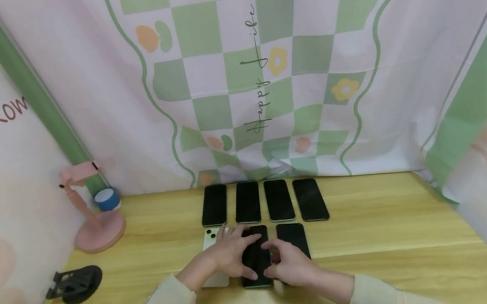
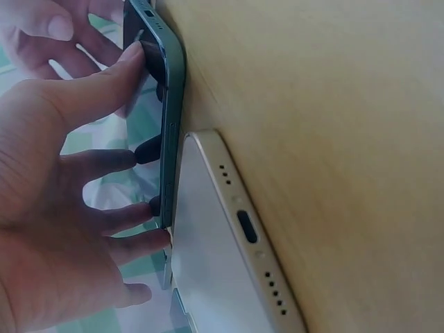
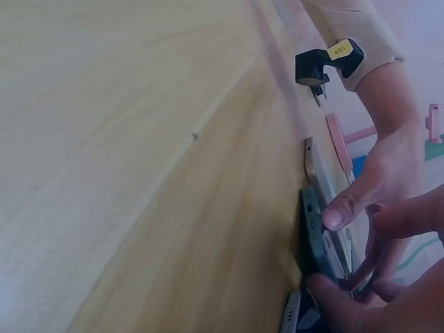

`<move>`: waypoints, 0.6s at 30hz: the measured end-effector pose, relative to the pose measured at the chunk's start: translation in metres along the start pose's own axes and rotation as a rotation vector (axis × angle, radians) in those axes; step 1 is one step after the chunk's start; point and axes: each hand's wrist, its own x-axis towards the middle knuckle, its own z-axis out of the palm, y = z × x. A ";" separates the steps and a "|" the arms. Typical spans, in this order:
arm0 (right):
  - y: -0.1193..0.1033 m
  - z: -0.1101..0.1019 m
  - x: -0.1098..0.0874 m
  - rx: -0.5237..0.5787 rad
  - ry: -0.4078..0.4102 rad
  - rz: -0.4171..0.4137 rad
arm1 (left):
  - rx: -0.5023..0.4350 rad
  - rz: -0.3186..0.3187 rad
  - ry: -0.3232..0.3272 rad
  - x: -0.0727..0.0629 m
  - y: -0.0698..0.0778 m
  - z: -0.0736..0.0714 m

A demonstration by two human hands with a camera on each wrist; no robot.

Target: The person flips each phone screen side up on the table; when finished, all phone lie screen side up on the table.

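Note:
A dark-screened phone (image 1: 256,256) with a green frame (image 2: 173,90) lies screen up in front of me. My left hand (image 1: 232,255) spreads over its left side, the thumb near the lower left edge and the fingers reaching to the upper part. In the left wrist view the fairly straight fingers of this hand touch the phone's side. At the phone's right edge, my right hand (image 1: 292,262) curls its thumb and index finger onto it. Partly under the left arm, a white phone (image 2: 215,257) lies back up. Another dark phone (image 1: 293,234) lies partly behind the right hand.
Four dark phones stand out as a row at the back, including the leftmost phone (image 1: 214,205) and rightmost phone (image 1: 310,199). On the left are a pink stand (image 1: 99,230), a blue-sided round item (image 1: 107,200) and a black stand (image 1: 80,284). A patterned curtain (image 1: 249,66) hangs behind the table.

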 end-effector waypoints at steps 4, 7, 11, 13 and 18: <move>-0.006 0.000 0.001 -0.035 -0.026 0.018 | 0.007 0.003 0.009 0.000 0.000 0.000; -0.010 0.001 0.002 -0.037 -0.045 0.025 | 0.009 -0.002 0.009 0.000 0.000 0.000; -0.014 0.003 0.001 -0.016 -0.058 0.045 | 0.012 -0.005 0.005 -0.001 0.001 -0.001; -0.015 0.003 0.000 -0.007 -0.052 0.047 | 0.014 -0.005 0.002 -0.001 0.001 -0.001; -0.017 0.005 -0.002 -0.019 -0.035 -0.005 | 0.008 -0.009 -0.005 -0.001 0.001 -0.002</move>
